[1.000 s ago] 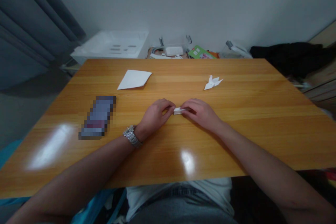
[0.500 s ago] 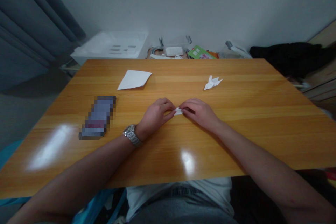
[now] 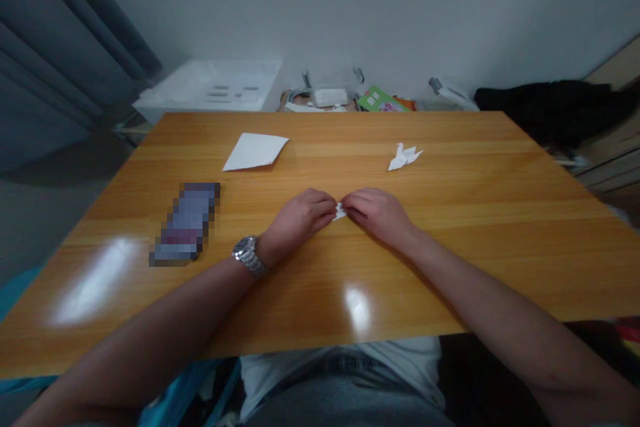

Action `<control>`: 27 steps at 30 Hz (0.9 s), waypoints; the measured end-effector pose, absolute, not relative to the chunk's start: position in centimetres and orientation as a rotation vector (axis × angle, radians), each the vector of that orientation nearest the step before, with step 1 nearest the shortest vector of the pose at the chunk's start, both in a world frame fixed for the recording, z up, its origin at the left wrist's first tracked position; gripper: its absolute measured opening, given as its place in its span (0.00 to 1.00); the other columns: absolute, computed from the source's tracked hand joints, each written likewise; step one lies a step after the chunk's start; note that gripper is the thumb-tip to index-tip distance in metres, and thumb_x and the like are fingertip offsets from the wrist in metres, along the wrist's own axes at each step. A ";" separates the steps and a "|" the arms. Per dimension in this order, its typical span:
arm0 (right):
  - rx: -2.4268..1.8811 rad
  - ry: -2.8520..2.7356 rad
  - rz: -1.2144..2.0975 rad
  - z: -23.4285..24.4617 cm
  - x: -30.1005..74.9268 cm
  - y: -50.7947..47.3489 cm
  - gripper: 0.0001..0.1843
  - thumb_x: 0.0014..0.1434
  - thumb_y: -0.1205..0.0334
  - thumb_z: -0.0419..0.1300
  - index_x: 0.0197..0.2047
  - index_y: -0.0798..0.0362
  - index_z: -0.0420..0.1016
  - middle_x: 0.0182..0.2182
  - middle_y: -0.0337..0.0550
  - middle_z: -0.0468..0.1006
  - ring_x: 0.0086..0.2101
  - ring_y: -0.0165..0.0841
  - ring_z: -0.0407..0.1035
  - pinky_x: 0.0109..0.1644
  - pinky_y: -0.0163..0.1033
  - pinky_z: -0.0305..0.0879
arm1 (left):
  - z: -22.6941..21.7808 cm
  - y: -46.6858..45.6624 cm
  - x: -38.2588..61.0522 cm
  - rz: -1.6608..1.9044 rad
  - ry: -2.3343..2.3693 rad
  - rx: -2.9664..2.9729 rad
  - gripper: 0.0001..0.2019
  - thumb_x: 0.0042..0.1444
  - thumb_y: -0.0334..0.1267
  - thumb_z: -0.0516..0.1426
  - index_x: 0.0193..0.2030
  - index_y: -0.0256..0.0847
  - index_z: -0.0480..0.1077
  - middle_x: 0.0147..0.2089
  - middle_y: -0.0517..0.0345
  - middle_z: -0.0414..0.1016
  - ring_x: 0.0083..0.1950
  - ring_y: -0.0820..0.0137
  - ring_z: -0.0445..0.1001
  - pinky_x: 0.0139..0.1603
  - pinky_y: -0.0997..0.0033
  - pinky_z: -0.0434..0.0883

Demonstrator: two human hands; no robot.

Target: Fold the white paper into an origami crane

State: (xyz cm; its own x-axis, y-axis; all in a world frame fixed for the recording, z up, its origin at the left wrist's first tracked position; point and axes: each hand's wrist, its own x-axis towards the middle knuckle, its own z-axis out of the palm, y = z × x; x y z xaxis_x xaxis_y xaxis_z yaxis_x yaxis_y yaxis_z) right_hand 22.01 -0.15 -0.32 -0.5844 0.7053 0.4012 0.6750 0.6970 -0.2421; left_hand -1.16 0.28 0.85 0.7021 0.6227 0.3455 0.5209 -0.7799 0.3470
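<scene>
Between my fingertips, at the middle of the wooden table [image 3: 320,280], is a small piece of folded white paper [image 3: 340,211]. My left hand [image 3: 304,215], with a metal watch [image 3: 247,253] on its wrist, pinches the paper's left side. On its right side, my right hand [image 3: 379,213] pinches it with fingers pressed together. The fingers cover most of the paper, so its full shape is hidden. A white folded paper bird [image 3: 404,157] sits farther back on the right.
A white paper sheet [image 3: 256,151] lies at the back left of the table. Nearer on the left is a phone [image 3: 187,223], blurred out. Beyond the far edge are a white plastic bin [image 3: 215,83], a green booklet [image 3: 383,100] and a dark cloth [image 3: 555,107].
My left fingers have closed in a little toward the right, and less of the small paper shows. The paper now looks slightly tilted. The bird, sheet and phone stay put.
</scene>
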 end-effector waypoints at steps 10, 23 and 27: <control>-0.914 -2.561 0.120 0.4 23.1 -0.3 0.10 0.68 0.66 0.59 0.47 0.53 0.82 0.49 0.50 0.84 0.48 0.41 0.78 0.52 0.47 0.72 | 1.5 -0.7 -1.6 0.457 0.835 2.896 0.15 0.72 0.42 0.51 0.55 0.38 0.75 0.54 0.50 0.79 0.53 0.62 0.76 0.56 0.61 0.72; -1.103 -2.635 0.236 0.6 25.1 -0.4 0.25 0.71 0.50 0.54 0.67 0.49 0.70 0.67 0.54 0.67 0.65 0.48 0.63 0.68 0.58 0.62 | 2.1 -2.7 -0.7 0.359 1.051 2.925 0.21 0.70 0.46 0.54 0.64 0.37 0.68 0.60 0.47 0.73 0.60 0.57 0.69 0.65 0.54 0.65; -1.113 -2.658 0.245 0.7 25.1 -0.4 0.28 0.72 0.49 0.53 0.70 0.51 0.66 0.66 0.55 0.69 0.65 0.48 0.64 0.68 0.57 0.62 | 1.9 -2.7 -0.7 0.350 1.066 2.914 0.22 0.69 0.47 0.55 0.64 0.38 0.68 0.60 0.47 0.73 0.60 0.56 0.69 0.65 0.53 0.65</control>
